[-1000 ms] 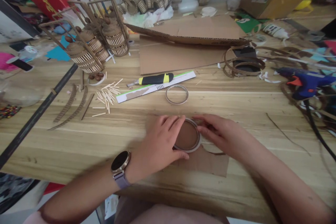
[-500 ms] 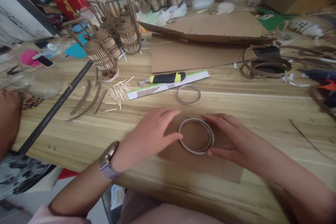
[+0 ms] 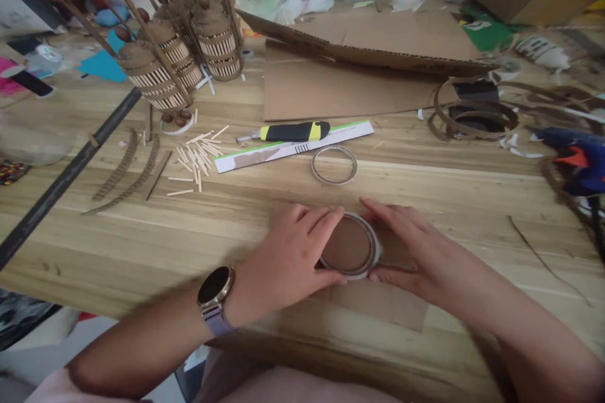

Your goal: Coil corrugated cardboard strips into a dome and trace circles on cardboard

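Note:
A pale ring (image 3: 377,247), like a nearly used-up roll of tape, lies on a piece of brown cardboard (image 3: 394,308) close to the table's front edge. My left hand (image 3: 288,252) holds the ring's left side, fingers over the top of the rim and thumb at the bottom. From the right, my right hand (image 3: 413,249) curves round the same ring, its thumb at the lower rim and fingertips by the upper rim. A second thin ring (image 3: 334,165) lies just beyond. Past it, a black and yellow utility knife (image 3: 293,131) rests on a white strip (image 3: 236,160) with a green edge.
Small wooden sticks (image 3: 196,157) and ridged curved strips (image 3: 118,167) lie left, near a long dark bar (image 3: 70,176). Small woven baskets (image 3: 220,47) stand behind. Large folded cardboard (image 3: 340,91) lies at the back; a blue glue gun (image 3: 576,151) is far right.
My left hand has moved right and closed over the ring's left side. My right hand stays around its right side. The view has shifted, and the other person's arm at left is out of sight.

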{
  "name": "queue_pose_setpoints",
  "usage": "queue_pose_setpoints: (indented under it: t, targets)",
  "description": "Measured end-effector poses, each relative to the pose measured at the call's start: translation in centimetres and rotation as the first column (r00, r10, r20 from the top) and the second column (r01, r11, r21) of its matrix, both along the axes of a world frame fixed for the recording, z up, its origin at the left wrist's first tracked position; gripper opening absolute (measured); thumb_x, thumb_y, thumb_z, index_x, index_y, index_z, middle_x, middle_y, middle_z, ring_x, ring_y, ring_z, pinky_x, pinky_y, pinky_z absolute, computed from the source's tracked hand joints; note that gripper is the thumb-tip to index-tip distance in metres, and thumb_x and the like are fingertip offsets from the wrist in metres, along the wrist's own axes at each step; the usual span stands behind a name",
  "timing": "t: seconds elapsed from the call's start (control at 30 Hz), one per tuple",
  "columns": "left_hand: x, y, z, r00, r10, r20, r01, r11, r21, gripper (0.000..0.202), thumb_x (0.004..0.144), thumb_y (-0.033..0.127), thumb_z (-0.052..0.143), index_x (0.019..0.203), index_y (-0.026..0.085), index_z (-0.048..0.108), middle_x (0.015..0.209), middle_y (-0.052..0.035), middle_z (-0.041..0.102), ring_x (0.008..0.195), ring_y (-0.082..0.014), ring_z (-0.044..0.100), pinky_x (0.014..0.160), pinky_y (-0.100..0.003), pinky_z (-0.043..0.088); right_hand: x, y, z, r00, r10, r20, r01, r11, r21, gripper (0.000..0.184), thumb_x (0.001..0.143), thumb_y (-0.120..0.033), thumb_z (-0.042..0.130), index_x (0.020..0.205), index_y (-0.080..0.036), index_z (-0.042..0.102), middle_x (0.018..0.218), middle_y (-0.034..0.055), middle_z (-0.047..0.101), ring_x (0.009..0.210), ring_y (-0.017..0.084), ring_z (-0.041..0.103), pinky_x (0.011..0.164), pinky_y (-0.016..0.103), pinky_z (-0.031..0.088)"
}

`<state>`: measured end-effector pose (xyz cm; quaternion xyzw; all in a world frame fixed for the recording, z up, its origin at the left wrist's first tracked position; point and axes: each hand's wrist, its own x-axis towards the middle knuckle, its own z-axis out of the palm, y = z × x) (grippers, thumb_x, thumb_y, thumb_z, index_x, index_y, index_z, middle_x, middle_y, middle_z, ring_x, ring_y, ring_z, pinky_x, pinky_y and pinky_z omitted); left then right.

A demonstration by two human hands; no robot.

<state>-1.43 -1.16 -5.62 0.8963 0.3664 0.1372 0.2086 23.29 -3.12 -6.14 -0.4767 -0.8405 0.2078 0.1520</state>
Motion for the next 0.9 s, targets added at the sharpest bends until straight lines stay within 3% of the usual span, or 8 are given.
queue_pose_setpoints:
  t: [0.37,0.6,0.9]
  targets:
    - [-0.02,0.03,-0.27,0.999,-0.021,0.043,0.02,1.0,0.012,0.085,0.077,0.044,0.082,0.141,0.01,0.037,0.138,-0.0156,0.059,0.118,-0.0309,0.055,0.101,-0.042,0.044,0.17,0.21,-0.15,1.0,-0.012,-0.013,0.011,0.999,-0.03,0.085,0.088,-0.042,0.065,0.156,-0.039,0.014,0.121,0.0087,0.061,0.107,0.032,0.063,0.089,0.05,0.056]
    - [-0.07,-0.04,-0.48,0.999,0.007,0.043,-0.005,0.999,-0.039,0.092,0.077,0.046,0.082,0.146,0.016,0.03,0.137,-0.0152,0.06,0.118,-0.0312,0.056,0.098,-0.044,0.046,0.07,0.08,-0.14,1.0,-0.03,0.0,0.03,0.999,-0.033,0.092,0.085,-0.033,0.069,0.157,-0.036,0.013,0.119,0.0093,0.061,0.107,0.032,0.064,0.087,0.049,0.057]
    - [-0.04,0.12,-0.46,0.998,0.044,0.052,-0.039,0.995,-0.094,0.09,0.076,0.043,0.084,0.147,0.018,0.033,0.134,-0.0151,0.061,0.12,-0.032,0.056,0.097,-0.046,0.048,-0.01,0.17,0.06,0.999,-0.037,0.0,0.036,0.997,-0.068,0.089,0.084,-0.031,0.069,0.156,-0.031,0.017,0.12,0.0115,0.062,0.109,0.033,0.064,0.09,0.05,0.055]
